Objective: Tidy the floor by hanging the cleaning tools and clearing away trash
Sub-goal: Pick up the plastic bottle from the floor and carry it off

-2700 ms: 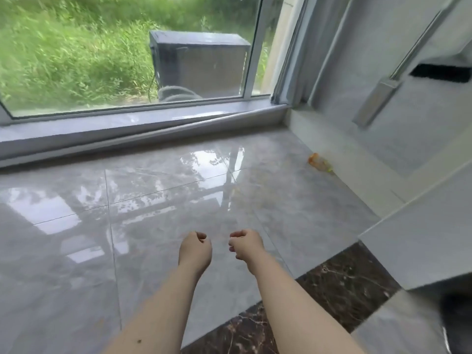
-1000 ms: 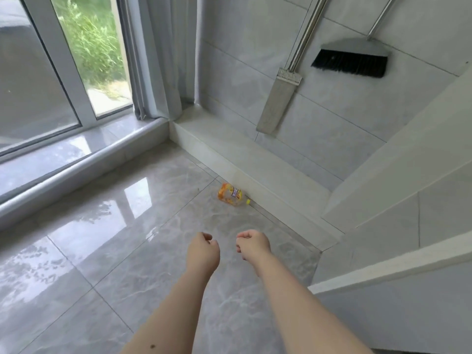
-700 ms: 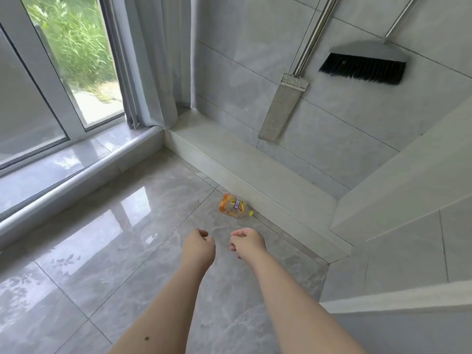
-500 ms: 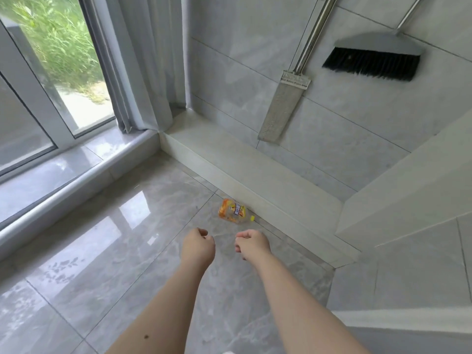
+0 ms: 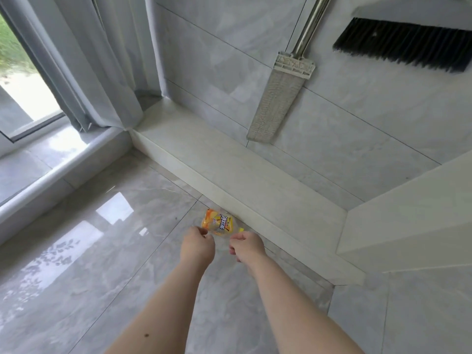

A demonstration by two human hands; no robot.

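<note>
Orange-labelled plastic bottle (image 5: 218,223) lies on its side on the glossy grey floor (image 5: 102,251), right up against the base of the low pale ledge (image 5: 229,169) that runs along the tiled wall (image 5: 332,123). Left hand (image 5: 197,246) and right hand (image 5: 247,246) sit just short of it, side by side with a gap between, fingers curled in, holding nothing; neither touches the bottle. Ledge blocks the bottle's far side. Above on the wall: flat mop (image 5: 279,98) hanging head-down by its metal handle, black-bristled broom (image 5: 403,44) hanging to its right. Grey curtain (image 5: 102,60) fills the far-left corner beside the window (image 5: 20,80), its hem reaching the sill
</note>
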